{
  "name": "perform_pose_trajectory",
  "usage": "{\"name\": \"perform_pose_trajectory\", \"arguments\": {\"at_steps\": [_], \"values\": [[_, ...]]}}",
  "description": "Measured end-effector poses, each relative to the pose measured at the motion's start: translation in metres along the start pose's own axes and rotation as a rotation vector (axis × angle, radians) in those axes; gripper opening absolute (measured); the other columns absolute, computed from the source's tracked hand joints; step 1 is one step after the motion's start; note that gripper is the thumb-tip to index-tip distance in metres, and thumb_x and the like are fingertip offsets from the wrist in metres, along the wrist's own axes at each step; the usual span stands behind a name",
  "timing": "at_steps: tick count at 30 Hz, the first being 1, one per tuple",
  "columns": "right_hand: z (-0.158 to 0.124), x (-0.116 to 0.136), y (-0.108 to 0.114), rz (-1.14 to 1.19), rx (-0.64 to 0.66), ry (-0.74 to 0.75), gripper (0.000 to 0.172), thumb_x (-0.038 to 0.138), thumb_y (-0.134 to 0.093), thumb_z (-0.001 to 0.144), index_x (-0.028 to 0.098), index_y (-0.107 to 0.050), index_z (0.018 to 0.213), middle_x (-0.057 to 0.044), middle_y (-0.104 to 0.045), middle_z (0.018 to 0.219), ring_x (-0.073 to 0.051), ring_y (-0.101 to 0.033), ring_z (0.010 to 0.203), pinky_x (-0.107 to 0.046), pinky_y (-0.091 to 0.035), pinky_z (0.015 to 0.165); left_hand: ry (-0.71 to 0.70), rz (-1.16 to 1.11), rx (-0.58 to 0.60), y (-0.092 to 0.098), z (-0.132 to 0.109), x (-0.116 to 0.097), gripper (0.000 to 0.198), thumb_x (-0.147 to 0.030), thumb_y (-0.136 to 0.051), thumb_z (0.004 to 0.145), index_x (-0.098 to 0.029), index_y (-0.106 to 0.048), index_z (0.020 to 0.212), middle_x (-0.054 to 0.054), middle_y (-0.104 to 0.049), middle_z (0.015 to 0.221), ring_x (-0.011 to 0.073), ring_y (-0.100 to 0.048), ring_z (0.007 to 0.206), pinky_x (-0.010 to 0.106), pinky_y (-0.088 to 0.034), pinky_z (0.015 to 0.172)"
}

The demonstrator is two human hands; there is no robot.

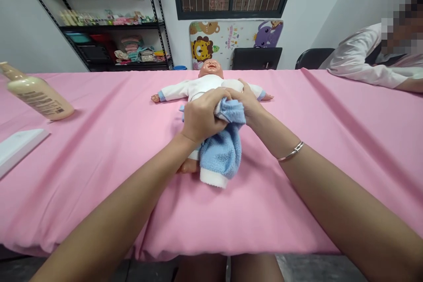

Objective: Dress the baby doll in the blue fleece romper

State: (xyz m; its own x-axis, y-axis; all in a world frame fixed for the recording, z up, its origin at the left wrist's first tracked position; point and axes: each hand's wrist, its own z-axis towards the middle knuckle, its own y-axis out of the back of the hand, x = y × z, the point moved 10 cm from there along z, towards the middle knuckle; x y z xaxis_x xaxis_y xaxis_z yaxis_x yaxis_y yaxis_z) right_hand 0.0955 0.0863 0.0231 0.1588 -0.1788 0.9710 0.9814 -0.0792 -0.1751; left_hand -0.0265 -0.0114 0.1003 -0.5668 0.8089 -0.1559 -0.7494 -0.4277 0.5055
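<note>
A baby doll [209,83] in a white top with blue cuffs lies on its back on the pink-covered table, head away from me and arms spread. Over its lower body my left hand [206,114] is closed on fluffy blue baby trousers [221,152]. One leg of the trousers, with a white cuff, hangs toward me. My right hand [247,101] is beside it, its fingers around the bunched waist of the trousers and its thumb pointing up by the doll's belly. One doll foot [189,166] shows below my left hand; the other is hidden.
A pump bottle [41,94] stands at the left, near a white flat box [21,145]. The pink sheet [109,141] has folds. Beyond the table are a black shelf [109,26], a dark monitor-like panel [257,58] and, at the right, a person's sleeve [360,59] resting on the table.
</note>
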Motion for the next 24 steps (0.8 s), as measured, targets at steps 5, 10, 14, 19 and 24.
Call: {"name": "perform_pose_trajectory", "arguments": {"at_steps": [5,10,14,19,24], "values": [[-0.004,-0.002,-0.019,0.024,0.143,0.007,0.073,0.034,-0.07,0.077,0.019,-0.036,0.139,-0.007,-0.059,0.121,-0.021,-0.057,0.113,-0.03,-0.049,0.096,0.357,-0.229,0.138,-0.022,0.007,0.039,0.009,-0.01,-0.051,0.07,-0.019,-0.05,0.067,0.0,-0.058,0.068,0.0184,-0.057,0.071,0.03,-0.046,0.07],[-0.024,-0.009,-0.044,0.028,0.387,-0.176,0.046,0.054,-0.06,0.085,0.018,-0.06,0.114,-0.009,-0.066,0.106,-0.023,-0.058,0.106,-0.032,-0.051,0.09,0.503,-0.296,0.066,-0.021,0.003,0.07,0.009,-0.01,-0.053,0.069,-0.018,-0.049,0.07,0.0,-0.06,0.073,0.0181,-0.057,0.077,0.03,-0.046,0.076],[-0.035,-0.009,-0.042,-0.165,0.574,-0.189,0.045,0.051,-0.072,0.076,0.02,-0.064,0.108,-0.005,-0.064,0.103,-0.021,-0.059,0.098,-0.028,-0.051,0.077,0.665,-0.183,0.027,-0.015,-0.01,0.099,0.008,-0.017,-0.058,0.072,-0.018,-0.052,0.077,0.003,-0.064,0.083,0.0209,-0.059,0.083,0.032,-0.046,0.078],[-0.015,-0.01,-0.017,-0.334,0.41,-0.07,0.023,0.032,-0.068,0.076,0.015,-0.067,0.091,-0.001,-0.06,0.077,-0.014,-0.054,0.071,-0.025,-0.044,0.062,0.693,-0.068,0.236,-0.028,-0.014,0.097,0.017,-0.034,-0.059,0.079,-0.019,-0.056,0.086,0.006,-0.068,0.096,0.0264,-0.062,0.095,0.038,-0.048,0.085],[0.004,0.004,0.014,-0.221,0.054,0.228,0.018,0.022,-0.058,0.073,0.016,-0.066,0.088,-0.003,-0.067,0.103,-0.017,-0.058,0.103,-0.029,-0.043,0.096,0.559,0.032,0.517,-0.049,-0.019,0.073,0.051,-0.051,-0.057,0.081,-0.018,-0.055,0.12,0.014,-0.065,0.12,0.0365,-0.06,0.109,0.047,-0.046,0.091]]}}
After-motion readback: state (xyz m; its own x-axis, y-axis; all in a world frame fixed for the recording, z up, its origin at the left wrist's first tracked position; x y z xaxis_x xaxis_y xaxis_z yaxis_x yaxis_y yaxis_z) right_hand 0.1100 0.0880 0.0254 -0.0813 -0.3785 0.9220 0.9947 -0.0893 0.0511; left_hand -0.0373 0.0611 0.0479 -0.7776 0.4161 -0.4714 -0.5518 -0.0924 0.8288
